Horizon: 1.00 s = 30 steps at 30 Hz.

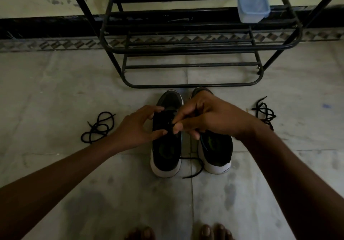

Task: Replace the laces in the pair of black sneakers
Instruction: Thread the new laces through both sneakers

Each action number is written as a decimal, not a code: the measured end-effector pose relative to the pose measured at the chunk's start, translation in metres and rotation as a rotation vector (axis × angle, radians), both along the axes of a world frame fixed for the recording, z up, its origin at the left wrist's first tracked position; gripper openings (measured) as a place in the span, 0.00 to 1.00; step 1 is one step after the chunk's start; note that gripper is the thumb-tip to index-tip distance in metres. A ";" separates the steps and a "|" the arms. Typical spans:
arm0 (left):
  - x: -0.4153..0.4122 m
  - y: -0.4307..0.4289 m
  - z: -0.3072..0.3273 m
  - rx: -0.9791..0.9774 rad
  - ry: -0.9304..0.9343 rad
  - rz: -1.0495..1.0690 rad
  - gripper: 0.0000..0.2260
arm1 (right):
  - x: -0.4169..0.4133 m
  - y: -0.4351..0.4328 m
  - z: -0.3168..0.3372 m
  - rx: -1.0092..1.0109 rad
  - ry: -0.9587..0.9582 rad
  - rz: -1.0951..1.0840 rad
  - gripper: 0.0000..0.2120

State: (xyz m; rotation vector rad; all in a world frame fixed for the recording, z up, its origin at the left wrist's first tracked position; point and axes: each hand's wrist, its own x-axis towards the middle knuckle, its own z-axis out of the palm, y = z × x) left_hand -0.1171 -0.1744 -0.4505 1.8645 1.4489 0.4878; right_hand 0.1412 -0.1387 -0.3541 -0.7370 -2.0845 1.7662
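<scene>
Black sneakers (pixel 165 146), loose laces (pixel 98 126) alongside, rack (pixel 186 50) ahead

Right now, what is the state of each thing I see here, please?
Left sneaker: upright on floor, steadied by left hand.
Held lace: pinched by right hand, end trailing on floor.
Right sneaker: upright, front hidden under right hand.
Left loose lace: tangled on floor.
Right loose lace: tangled on floor.
Plastic box: lid on, standing on shoe rack.
</scene>
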 end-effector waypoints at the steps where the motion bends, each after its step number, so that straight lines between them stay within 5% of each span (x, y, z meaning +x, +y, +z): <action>1: 0.000 -0.001 0.003 0.019 -0.012 -0.056 0.31 | -0.001 -0.002 -0.003 -0.011 -0.004 0.023 0.06; 6: 0.005 -0.008 0.023 0.099 0.139 -0.378 0.10 | -0.004 -0.009 -0.014 -0.170 -0.069 0.282 0.09; 9: 0.002 -0.014 0.033 -0.001 0.058 -0.456 0.07 | -0.006 -0.015 -0.020 -0.295 -0.248 0.238 0.11; 11: -0.005 -0.018 0.040 -0.064 0.038 -0.444 0.06 | -0.010 -0.017 -0.027 -0.083 -0.467 0.099 0.11; 14: -0.015 -0.023 0.054 -0.158 0.026 -0.451 0.08 | -0.025 -0.020 -0.034 0.291 -0.700 -0.050 0.06; 23: -0.018 -0.034 0.073 -0.407 0.277 -0.591 0.03 | -0.071 -0.045 -0.040 0.360 -0.963 -0.086 0.19; 30: -0.013 -0.034 0.070 -0.493 0.224 -0.624 0.12 | -0.066 -0.042 -0.038 0.241 -0.906 -0.139 0.11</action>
